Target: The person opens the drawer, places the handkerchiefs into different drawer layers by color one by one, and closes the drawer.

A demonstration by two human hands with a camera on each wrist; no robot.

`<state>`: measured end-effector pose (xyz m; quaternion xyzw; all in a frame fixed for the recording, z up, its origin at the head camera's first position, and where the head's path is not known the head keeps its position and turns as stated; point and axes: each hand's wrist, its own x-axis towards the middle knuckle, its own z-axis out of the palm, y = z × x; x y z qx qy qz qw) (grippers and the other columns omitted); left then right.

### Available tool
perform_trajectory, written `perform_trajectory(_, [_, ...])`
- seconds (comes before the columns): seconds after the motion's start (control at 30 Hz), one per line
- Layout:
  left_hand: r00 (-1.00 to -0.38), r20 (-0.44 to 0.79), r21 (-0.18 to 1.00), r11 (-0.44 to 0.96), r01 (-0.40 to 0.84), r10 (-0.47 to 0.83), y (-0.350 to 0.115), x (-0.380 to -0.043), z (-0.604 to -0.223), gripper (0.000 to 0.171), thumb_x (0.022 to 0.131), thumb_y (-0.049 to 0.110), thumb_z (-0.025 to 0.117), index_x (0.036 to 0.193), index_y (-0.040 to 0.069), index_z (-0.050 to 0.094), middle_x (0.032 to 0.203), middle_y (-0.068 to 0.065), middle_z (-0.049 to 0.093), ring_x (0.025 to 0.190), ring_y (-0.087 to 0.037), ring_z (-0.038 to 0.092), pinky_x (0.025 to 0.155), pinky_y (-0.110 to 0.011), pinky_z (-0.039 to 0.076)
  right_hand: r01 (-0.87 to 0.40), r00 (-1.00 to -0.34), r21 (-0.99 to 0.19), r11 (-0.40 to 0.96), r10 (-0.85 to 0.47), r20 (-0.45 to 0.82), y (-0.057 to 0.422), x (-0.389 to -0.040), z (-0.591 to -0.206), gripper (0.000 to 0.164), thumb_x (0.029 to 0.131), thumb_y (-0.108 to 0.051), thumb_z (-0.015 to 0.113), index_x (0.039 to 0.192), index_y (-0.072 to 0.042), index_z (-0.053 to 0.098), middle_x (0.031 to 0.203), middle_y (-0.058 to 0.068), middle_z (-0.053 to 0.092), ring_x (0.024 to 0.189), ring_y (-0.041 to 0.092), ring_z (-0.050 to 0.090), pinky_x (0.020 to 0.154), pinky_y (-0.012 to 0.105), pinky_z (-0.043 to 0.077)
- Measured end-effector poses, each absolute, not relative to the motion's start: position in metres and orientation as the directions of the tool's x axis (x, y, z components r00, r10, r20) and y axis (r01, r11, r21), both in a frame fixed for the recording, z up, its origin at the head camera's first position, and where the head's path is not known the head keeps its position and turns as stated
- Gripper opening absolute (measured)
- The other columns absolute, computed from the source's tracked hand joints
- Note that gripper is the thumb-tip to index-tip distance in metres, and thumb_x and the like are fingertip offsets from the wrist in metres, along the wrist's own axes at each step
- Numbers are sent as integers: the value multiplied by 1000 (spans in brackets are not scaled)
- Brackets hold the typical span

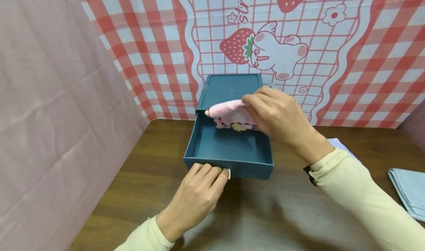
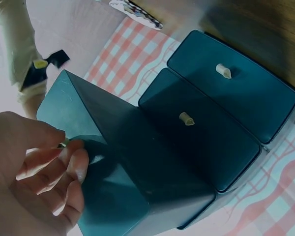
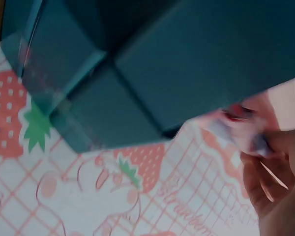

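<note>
A dark teal drawer unit (image 1: 232, 90) stands at the back of the table, its top drawer (image 1: 229, 146) pulled out toward me. My left hand (image 1: 200, 190) pinches the small pale knob (image 1: 229, 174) on that drawer's front. Above the open drawer, my right hand (image 1: 277, 114) pinches a pink patterned cloth (image 1: 229, 112) between thumb and fingers. The cloth hangs from this grip, with its lower edge over the drawer's rear part; whether it touches the drawer floor I cannot tell. In the right wrist view, the cloth (image 3: 243, 128) is blurred beside the drawer unit.
Below the pulled drawer, two closed drawers with knobs (image 2: 187, 119) show in the left wrist view. A folded light-blue cloth (image 1: 410, 190) lies at the table's right. Another pale cloth (image 1: 340, 146) is partly hidden behind my right forearm. A checked strawberry curtain (image 1: 159, 59) hangs behind.
</note>
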<state>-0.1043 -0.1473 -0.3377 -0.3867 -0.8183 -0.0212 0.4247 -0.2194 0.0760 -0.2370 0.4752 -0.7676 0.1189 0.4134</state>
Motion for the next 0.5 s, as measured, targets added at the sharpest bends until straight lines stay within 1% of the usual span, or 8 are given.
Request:
perform_trajectory(0.07, [-348, 706, -293, 702, 650, 617, -148, -104, -338, 28, 106, 11, 41, 109, 3, 68, 88, -5, 62, 74, -21, 54, 65, -31, 40, -852, -255, 160, 498, -663, 704, 77, -211, -243, 26, 84, -7, 79, 106, 0, 67, 93, 13, 70, 80, 24, 64, 70, 40, 58])
perform_trajectory(0.13, [-354, 702, -291, 703, 649, 618, -149, -104, -338, 29, 106, 11, 40, 109, 3, 68, 89, -5, 62, 74, -21, 54, 65, -32, 40, -867, -318, 88, 490, -682, 659, 79, -202, -247, 27, 83, -9, 80, 107, -4, 66, 92, 9, 69, 78, 19, 62, 68, 37, 57])
perform_trajectory(0.23, [-350, 706, -293, 703, 649, 616, -148, -104, -337, 29, 105, 11, 41, 108, 3, 68, 87, -5, 62, 73, -21, 54, 65, -32, 40, -868, -406, -19, 496, -687, 603, 83, -190, -249, 21, 86, -12, 78, 102, -10, 65, 87, 1, 65, 72, 12, 57, 61, 32, 52])
perform_trajectory(0.27, [-348, 707, -293, 703, 648, 616, -148, -104, -337, 28, 105, 10, 41, 107, 3, 68, 87, -5, 62, 73, -21, 54, 64, -32, 40, -867, -425, -45, 496, -691, 585, 84, -188, -249, 19, 86, -13, 77, 100, -13, 65, 84, -2, 64, 70, 10, 55, 59, 31, 50])
perform_trajectory(0.37, [-352, 705, -288, 702, 652, 616, -148, -104, -337, 28, 105, 10, 41, 106, 3, 68, 87, -5, 61, 73, -21, 54, 64, -32, 40, -876, -451, -107, 469, -722, 525, 87, -183, -248, 15, 84, -14, 78, 93, -17, 66, 80, -8, 60, 67, 5, 51, 58, 27, 46])
perform_trajectory(0.5, [-371, 693, -275, 702, 657, 619, -148, -102, -337, 29, 106, 10, 39, 107, 3, 68, 87, -5, 61, 74, -21, 54, 65, -32, 40, -889, -457, -196, 413, -777, 434, 91, -183, -246, 16, 81, -13, 79, 90, -20, 68, 80, -13, 58, 70, 2, 50, 61, 24, 46])
